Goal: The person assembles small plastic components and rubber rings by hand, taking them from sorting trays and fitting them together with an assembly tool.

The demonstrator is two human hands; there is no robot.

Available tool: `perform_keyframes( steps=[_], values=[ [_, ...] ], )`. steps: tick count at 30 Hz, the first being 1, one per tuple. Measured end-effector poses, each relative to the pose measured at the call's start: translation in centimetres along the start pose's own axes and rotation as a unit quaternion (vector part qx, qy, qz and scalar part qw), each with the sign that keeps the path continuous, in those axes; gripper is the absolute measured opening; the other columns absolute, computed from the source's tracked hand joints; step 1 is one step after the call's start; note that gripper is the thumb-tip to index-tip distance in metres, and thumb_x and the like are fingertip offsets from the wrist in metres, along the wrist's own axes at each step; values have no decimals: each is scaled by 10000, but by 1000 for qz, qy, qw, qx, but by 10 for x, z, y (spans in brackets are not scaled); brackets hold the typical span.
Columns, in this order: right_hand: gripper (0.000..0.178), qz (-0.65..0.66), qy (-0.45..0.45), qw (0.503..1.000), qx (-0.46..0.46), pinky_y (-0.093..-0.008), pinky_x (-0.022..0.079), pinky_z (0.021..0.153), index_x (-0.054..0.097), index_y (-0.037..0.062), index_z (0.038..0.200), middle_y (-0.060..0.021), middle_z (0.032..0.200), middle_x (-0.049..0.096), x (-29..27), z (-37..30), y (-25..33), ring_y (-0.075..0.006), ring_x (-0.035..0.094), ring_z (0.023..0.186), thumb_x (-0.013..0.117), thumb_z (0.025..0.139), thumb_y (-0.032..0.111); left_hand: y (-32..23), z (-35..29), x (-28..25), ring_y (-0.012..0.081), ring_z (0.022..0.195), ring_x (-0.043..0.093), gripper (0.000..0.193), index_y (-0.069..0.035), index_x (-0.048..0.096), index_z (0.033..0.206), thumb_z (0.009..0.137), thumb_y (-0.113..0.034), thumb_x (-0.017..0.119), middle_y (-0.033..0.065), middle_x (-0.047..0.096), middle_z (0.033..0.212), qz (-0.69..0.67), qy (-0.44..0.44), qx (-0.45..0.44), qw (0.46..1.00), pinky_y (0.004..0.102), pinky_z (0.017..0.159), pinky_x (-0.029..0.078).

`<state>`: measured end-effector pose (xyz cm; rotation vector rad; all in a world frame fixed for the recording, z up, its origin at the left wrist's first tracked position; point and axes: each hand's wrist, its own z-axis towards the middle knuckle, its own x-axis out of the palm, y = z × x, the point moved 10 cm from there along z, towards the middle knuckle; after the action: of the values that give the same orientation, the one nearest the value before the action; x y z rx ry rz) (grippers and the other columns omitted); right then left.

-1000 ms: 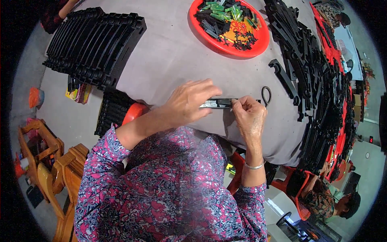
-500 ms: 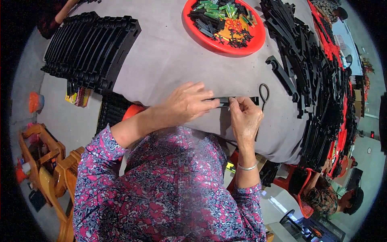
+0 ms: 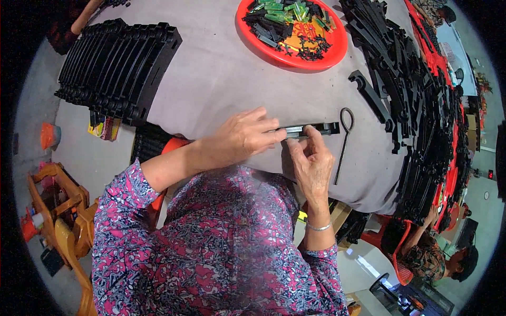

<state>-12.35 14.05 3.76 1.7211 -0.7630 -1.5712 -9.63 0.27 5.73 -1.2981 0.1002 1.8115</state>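
Observation:
A long black plastic part [image 3: 329, 128] lies between my hands over the near part of the grey-covered table. My left hand [image 3: 247, 134] grips its left end, the fingers curled round it. Thumb and forefinger of my right hand [image 3: 312, 158] pinch the part near its middle, and its right end sticks out beyond them. A pale, shiny strip shows along the part between the two hands. Just to the right lies a dark metal rod with a looped end [image 3: 345, 126]; neither hand touches it.
A red round tray [image 3: 311, 64] holds green and black small pieces at the back. Neatly lined-up black parts [image 3: 118, 68] stand at the left. Heaped black parts [image 3: 387, 68] cover the right side, where another person [image 3: 429, 258] sits. Wooden chairs [image 3: 66, 210] stand lower left.
My right hand has shifted slightly left and down, its fingers changing from a bunched pinch on top to a spread grip across the part. The left hand stays nearly in place.

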Motion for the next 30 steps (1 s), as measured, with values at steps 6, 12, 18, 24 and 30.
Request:
perform_keyframes(
  steps=[6,12,18,24,30],
  values=[
    [356,-5,-65,997,-45,-317,474,543,629,-12,1124,-94,636,599,-15,-3,7,-156,574,549,739,801,90,1,0,4,244,823,532,528,-80,618,1138,638,-81,789,38,546,930,-4,15,-3,1000,352,690,517],
    [296,-153,-18,971,-181,-364,479,567,652,51,1096,-129,730,661,-5,-5,27,-278,649,631,720,816,120,0,-1,2,253,836,540,512,-89,626,1138,650,-94,782,39,551,949,2,10,-4,1000,353,692,517],
    [241,-148,-61,964,-214,-373,460,565,675,99,1073,-100,738,677,-4,-10,25,-272,641,604,686,832,106,-5,3,6,293,869,557,397,-79,645,1120,731,-130,709,84,559,1018,28,-62,5,998,396,720,515],
    [292,-135,-16,984,-119,-358,488,541,698,95,1106,-135,712,674,-3,-6,8,-278,656,589,701,814,115,-12,18,6,304,872,557,363,-52,651,1092,731,-85,641,107,556,1026,14,-30,-46,998,411,723,515],
    [274,-13,-101,994,-43,-352,486,540,699,60,1106,-109,692,678,-60,14,-22,-218,614,546,687,839,121,-14,13,7,266,913,554,346,-26,637,1098,761,-95,601,85,565,1015,40,-18,-58,997,391,725,498]
  ],
)
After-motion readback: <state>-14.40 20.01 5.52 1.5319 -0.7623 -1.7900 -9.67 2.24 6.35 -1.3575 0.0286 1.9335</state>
